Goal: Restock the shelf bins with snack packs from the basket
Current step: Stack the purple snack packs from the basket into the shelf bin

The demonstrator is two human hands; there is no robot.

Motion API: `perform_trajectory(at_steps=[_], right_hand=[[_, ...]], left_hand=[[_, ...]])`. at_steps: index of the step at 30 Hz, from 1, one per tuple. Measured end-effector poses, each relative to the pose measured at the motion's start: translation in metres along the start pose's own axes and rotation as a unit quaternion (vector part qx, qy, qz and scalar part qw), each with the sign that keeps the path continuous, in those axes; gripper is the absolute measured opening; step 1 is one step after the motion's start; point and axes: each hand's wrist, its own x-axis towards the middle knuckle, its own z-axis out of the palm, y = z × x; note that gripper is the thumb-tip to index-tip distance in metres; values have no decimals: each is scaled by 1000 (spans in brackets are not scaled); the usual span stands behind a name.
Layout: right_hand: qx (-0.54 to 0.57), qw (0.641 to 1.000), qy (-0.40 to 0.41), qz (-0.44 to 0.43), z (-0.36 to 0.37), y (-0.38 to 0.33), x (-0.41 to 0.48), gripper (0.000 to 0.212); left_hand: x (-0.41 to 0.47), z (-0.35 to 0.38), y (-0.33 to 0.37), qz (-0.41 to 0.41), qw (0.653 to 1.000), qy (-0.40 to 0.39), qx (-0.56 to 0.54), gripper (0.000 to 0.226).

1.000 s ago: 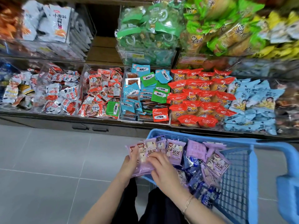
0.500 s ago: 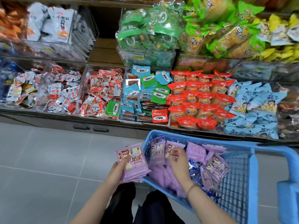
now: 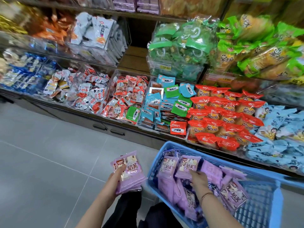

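Observation:
A blue plastic basket (image 3: pixel 261 209) sits at the lower right, holding several purple snack packs (image 3: pixel 212 171). My left hand (image 3: pixel 115 178) grips a stack of purple packs (image 3: pixel 130 173) to the left of the basket, above the floor. My right hand (image 3: pixel 198 178) reaches into the basket and pinches one purple pack (image 3: pixel 187 165) by its lower edge. A bracelet shows on the right wrist. The shelf bins (image 3: pixel 164 102) stand beyond the basket, packed with mixed snack packs.
Clear bins run along the lower shelf: red-and-white packs (image 3: pixel 92 94), blue and green packs (image 3: pixel 166 102), red cakes (image 3: pixel 222 119), pale blue packs (image 3: pixel 279 132). An upper shelf holds green bags (image 3: pixel 177 46). Purple packs (image 3: pixel 136 4) show on the top shelf. Grey floor tiles (image 3: pixel 49 162) lie at left.
My left hand has drawn its stack of purple packs further left, away from the basket. My right hand has taken hold of another pack in the basket. The view has tilted up.

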Motion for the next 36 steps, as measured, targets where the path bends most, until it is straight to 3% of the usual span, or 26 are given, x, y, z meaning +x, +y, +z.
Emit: perform_trajectory(at_steps=[12, 19, 26, 31, 33, 36], right_hand=[[90, 989, 41, -113, -36, -46, -101, 22], [231, 962, 20, -145, 26, -101, -149, 9], [371, 913, -85, -144, 117, -149, -194, 25], [373, 906, -102, -172, 150, -185, -213, 28], [374, 905, -98, -177, 154, -200, -211, 26], [359, 907, -98, -197, 157, -228, -204, 18]], left_hand=[[-16, -19, 94, 69, 988, -66, -123, 33], [-14, -88, 181, 124, 984, -109, -74, 42], [-5, -170, 248, 175, 976, -115, -59, 52], [10, -186, 278, 167, 977, -120, -46, 12], [14, -182, 292, 168, 975, -139, -46, 20], [20, -168, 317, 176, 970, -164, -38, 57]])
